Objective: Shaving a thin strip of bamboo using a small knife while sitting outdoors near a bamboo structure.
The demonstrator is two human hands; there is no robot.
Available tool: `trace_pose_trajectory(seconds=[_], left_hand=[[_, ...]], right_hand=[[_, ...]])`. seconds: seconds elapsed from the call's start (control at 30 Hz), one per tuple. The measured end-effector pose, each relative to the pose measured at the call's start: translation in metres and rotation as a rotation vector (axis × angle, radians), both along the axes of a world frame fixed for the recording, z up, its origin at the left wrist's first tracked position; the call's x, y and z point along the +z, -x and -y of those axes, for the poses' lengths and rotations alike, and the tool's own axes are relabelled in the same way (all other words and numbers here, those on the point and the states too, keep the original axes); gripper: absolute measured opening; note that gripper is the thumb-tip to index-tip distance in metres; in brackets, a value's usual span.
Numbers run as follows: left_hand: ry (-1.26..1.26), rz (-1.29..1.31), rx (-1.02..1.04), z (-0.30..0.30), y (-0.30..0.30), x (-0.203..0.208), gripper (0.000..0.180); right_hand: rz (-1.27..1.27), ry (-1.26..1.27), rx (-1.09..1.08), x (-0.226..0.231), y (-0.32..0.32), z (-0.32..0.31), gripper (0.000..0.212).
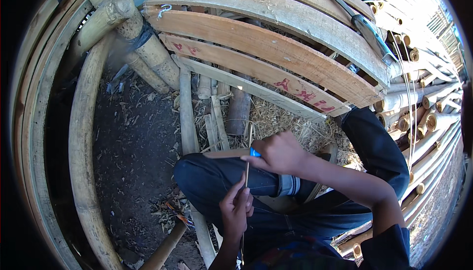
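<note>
Gripping a thin pale bamboo sliver (246, 174) — left hand (236, 210) low; right hand (278, 152) clasping a blue-handled knife (231, 154)

An open-air bamboo workshop on bare earth.

Sunlight falls on a stack of long pale bamboo poles (433, 122) with cut hollow ends at the right, broad curved split-bamboo slats (266, 43) with red paint marks overhead, and thick bamboo posts (81, 156) lashed at a joint with a dark binding (143, 36). Dry shavings and straw (281, 122) litter the dark dirt ground (133, 137).
</note>
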State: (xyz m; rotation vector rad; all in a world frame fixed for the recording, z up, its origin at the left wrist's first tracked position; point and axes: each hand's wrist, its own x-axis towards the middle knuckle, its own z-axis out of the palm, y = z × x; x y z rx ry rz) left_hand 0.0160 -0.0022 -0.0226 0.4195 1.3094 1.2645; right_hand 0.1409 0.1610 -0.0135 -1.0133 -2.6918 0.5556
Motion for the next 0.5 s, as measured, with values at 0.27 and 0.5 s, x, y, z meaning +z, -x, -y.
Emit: trace_pose_trajectory(seconds=[0.27, 0.5], left_hand=[[-0.018, 0.135, 0.059, 0.005, 0.004, -0.005, 0.034], [-0.042, 0.112, 0.066, 0.002, 0.007, -0.004, 0.035]], right_hand=[[0.026, 0.001, 0.078, 0.014, -0.002, 0.009, 0.052], [-0.025, 0.019, -0.096, 0.007, -0.006, 0.001, 0.049]])
